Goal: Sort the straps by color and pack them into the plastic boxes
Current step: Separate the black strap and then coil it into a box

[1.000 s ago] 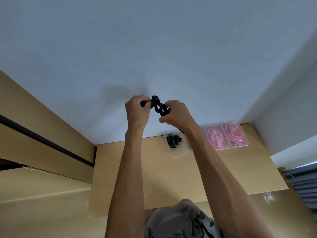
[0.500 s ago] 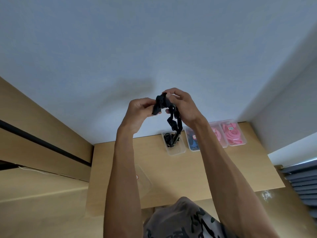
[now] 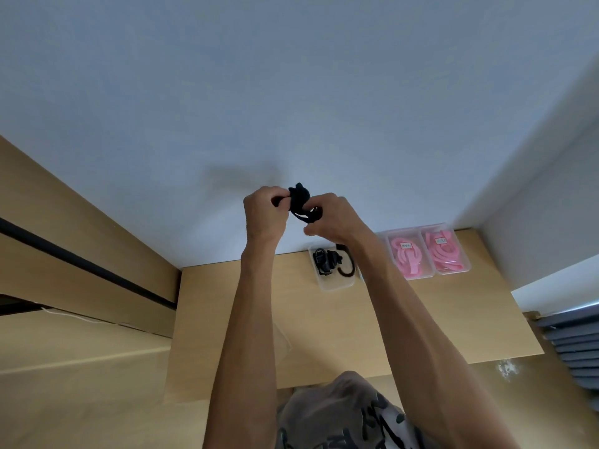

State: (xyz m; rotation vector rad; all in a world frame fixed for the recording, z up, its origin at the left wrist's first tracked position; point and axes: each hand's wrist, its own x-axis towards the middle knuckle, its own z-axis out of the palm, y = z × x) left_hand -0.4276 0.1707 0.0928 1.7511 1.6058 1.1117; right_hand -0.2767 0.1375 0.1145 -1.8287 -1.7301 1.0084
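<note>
Both hands, left hand (image 3: 264, 212) and right hand (image 3: 332, 218), raised above the surface (image 3: 324, 319), fingers curled tight around a bunched black strap (image 3: 299, 199)

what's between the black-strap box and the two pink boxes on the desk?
Head view: the right forearm crosses that gap and hides it; the black strap's loose tail hangs there. Between black-strap box and pink boxes, nothing else can be made out.

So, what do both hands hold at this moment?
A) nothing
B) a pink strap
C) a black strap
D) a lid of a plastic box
C: the left hand and the right hand both grip a bunched black strap, raised above the table; the pink straps lie in their clear boxes at the back.
</note>
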